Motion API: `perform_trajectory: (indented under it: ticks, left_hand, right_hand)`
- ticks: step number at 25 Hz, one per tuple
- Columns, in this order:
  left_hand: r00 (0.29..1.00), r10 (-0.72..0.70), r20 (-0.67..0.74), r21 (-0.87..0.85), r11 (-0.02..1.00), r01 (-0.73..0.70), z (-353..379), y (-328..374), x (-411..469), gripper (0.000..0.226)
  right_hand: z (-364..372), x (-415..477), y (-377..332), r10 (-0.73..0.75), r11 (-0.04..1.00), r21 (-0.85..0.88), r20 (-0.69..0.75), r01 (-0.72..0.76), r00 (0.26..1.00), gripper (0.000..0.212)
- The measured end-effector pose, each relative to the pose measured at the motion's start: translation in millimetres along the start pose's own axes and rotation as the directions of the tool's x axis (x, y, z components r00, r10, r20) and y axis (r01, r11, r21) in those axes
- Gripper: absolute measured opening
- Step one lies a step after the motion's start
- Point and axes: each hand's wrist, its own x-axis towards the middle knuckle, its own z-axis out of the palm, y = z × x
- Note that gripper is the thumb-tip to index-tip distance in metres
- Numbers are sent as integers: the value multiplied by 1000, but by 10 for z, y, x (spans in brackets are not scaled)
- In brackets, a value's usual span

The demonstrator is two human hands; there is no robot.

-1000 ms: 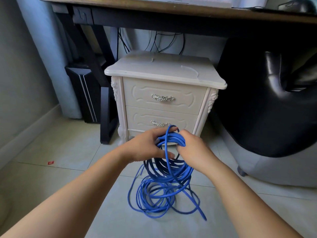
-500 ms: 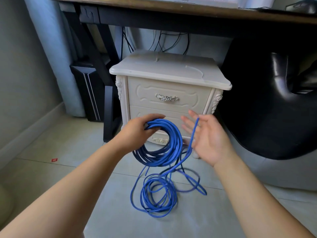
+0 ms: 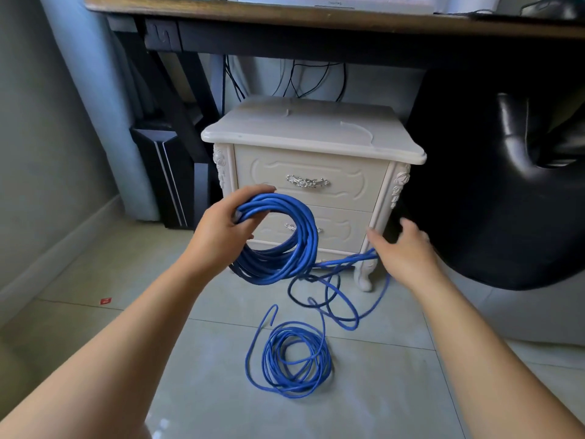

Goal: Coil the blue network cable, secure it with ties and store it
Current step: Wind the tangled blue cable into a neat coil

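Observation:
My left hand (image 3: 221,231) grips the top left of a coil of blue network cable (image 3: 292,251), held upright in front of the white nightstand's lower drawer. From the coil a single strand (image 3: 345,259) runs right to my right hand (image 3: 403,253), which is out at the nightstand's right front leg. That hand's fingers look spread and blurred, with the strand passing under it and dropping to the floor. More of the cable lies in loose loops on the tiles (image 3: 294,361) below my hands. No ties are in view.
The white two-drawer nightstand (image 3: 313,137) stands under a wooden desk (image 3: 285,14). A black chair (image 3: 506,191) fills the right side, and a black computer tower (image 3: 167,175) stands at the left by the wall. A small red scrap (image 3: 105,301) lies on the floor.
My hands have moved apart: the right hand swung out to the right, drawing a strand off the floor heap. My left hand lifted the coil higher. The floor loops have shrunk and shifted.

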Motion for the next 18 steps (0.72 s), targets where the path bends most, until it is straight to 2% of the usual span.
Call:
perform_trajectory:
  ticks: [1,2,3,5,6,7,9,10,11,14,15,17,18]
  left_hand:
    - [999,7,35,-7,1000,-7,19,15,-5,32]
    - [997,18,70,-13,1000,-17,46,25,-7,32]
    - [994,29,105,-19,999,-27,77,38,-11,33]
    - [984,30,173,-45,999,-23,152,67,-24,34]
    - [981,24,194,-54,998,-14,189,79,-31,35]
    - [979,12,203,-57,998,0,224,90,-39,36]
    - [977,-45,209,-65,996,59,295,134,-73,39]
    - [971,-95,218,-91,989,118,324,150,-80,46]
    - [960,-150,238,-150,970,189,339,159,-80,56]
    - [928,-259,268,-321,884,340,369,142,-76,76]
    - [931,-293,218,-303,886,350,397,116,-84,71]
    - [948,-315,54,-205,925,319,474,115,-144,41]
    - [955,-289,61,-144,945,295,526,123,-186,28]
  right_hand:
    - [-2,-82,-100,-136,982,143,62,126,989,82]
    - [14,-176,-213,-253,922,344,185,178,950,90]
    - [50,-260,-314,-350,854,494,309,165,884,98]
    - [194,-328,-351,-427,818,559,435,133,793,109]
    - [274,-330,-333,-418,829,545,446,130,792,108]
    - [344,-333,-316,-378,848,516,425,123,823,98]
    - [465,-299,-273,-257,882,461,288,101,923,49]
    - [518,-270,-250,-193,873,484,228,61,954,26]
    - [556,-239,-227,-139,832,555,192,9,971,13]
    - [560,-87,-159,76,595,784,163,-176,984,8]
    - [526,-35,-142,154,503,833,177,-231,972,11]
    - [441,38,-112,266,337,887,232,-316,936,15]
    - [410,59,-98,288,257,905,263,-339,921,17]
